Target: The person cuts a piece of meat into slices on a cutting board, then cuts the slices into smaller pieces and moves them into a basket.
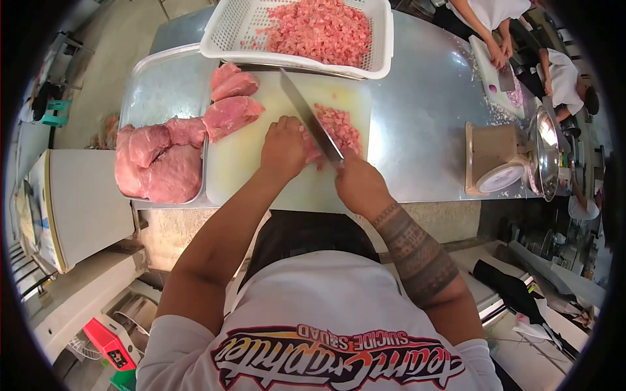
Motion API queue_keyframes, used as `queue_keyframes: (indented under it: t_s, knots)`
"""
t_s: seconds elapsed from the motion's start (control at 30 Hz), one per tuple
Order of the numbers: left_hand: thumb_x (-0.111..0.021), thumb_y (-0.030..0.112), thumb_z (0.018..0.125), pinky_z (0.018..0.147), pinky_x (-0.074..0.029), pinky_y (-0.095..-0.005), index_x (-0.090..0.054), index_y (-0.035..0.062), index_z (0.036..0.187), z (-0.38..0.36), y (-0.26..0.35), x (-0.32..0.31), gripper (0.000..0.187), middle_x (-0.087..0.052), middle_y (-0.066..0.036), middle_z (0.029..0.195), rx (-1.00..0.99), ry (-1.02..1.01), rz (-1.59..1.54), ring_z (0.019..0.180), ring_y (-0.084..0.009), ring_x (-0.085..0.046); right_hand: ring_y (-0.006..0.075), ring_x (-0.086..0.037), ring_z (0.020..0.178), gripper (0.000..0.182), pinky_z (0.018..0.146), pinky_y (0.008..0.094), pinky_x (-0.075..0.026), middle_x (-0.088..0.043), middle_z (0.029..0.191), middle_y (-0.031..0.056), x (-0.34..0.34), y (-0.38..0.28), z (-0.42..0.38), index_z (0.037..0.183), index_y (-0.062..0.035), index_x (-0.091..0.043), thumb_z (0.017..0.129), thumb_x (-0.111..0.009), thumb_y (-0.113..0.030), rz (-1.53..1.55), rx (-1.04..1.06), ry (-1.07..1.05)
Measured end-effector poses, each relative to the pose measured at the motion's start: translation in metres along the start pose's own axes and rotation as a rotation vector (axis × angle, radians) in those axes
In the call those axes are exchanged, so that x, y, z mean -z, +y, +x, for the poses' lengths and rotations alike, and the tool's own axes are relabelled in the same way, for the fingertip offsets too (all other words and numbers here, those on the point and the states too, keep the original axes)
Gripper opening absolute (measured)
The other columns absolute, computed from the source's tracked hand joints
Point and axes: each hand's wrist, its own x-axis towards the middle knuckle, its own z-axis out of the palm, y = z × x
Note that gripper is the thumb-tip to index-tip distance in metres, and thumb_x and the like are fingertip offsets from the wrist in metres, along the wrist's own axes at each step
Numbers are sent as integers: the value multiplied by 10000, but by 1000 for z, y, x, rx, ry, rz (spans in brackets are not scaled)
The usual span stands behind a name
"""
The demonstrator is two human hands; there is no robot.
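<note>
My right hand (360, 185) is wrapped round the handle of a long knife (310, 117), whose blade slants up and left over the white cutting board (238, 166). Left of the blade, my left hand (284, 144) rests on the board with its fingers bent together at the edge of the meat; what lies under the fingertips is hidden. Diced pink meat (340, 130) is heaped on the board right of the blade. Larger meat pieces (233, 115) sit at the board's upper left. A metal tray (156, 85) on the left holds big raw chunks (171, 171).
A white perforated basket (228, 29) of diced meat stands behind the board. Right on the metal table (424, 117) is a scale (492, 159) with a metal pan. At the upper right, a co-worker's hands (501, 52) hold a knife over another board (489, 78); more people stand beyond.
</note>
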Motion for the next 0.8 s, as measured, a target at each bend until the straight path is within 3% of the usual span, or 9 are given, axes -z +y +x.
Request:
queue_keyframes:
  t_s: [0.07, 0.37, 0.6, 0.73, 0.8]
  knots:
    - [-635, 176, 948, 950, -488, -468, -611, 39, 1160, -9, -2, 9, 253, -632, -151, 1143, 18, 18, -54, 1071, -365, -605, 485, -725, 884, 323, 816, 571, -577, -731, 931, 297, 13, -3, -19, 1212, 52, -537, 919, -581, -76, -29, -113, -63]
    - [-656, 190, 867, 831, -499, -502, -629, 61, 1161, -10, -1, 3, 322, -655, -93, 1097, -61, 46, 110, 977, -343, -618, 490, -716, 899, 300, 803, 581, -573, -719, 923, 308, 62, -37, -83, 1165, 62, -512, 909, -599, -68, -75, -131, -294]
    - [-651, 129, 879, 893, -498, -497, -609, 33, 1148, -10, 2, 11, 289, -648, -139, 1115, -28, 21, 24, 1002, -373, -609, 488, -719, 933, 282, 837, 589, -565, -720, 924, 293, -10, -32, 10, 1175, 52, -535, 920, -557, -66, 4, -81, -108]
    - [-638, 94, 883, 913, -491, -494, -602, 13, 1135, -9, -11, 12, 267, -635, -174, 1101, -10, 21, -81, 995, -397, -596, 494, -718, 913, 322, 824, 591, -566, -721, 897, 288, 5, -30, -1, 1214, 60, -535, 919, -559, -65, -15, -35, -40]
    - [-611, 58, 887, 916, -485, -501, -598, 5, 1122, -15, -15, 10, 242, -629, -197, 1086, -27, 20, -80, 993, -411, -589, 495, -717, 904, 351, 813, 592, -566, -721, 901, 289, 27, -38, -31, 1241, 70, -529, 917, -563, -61, -53, -109, -127]
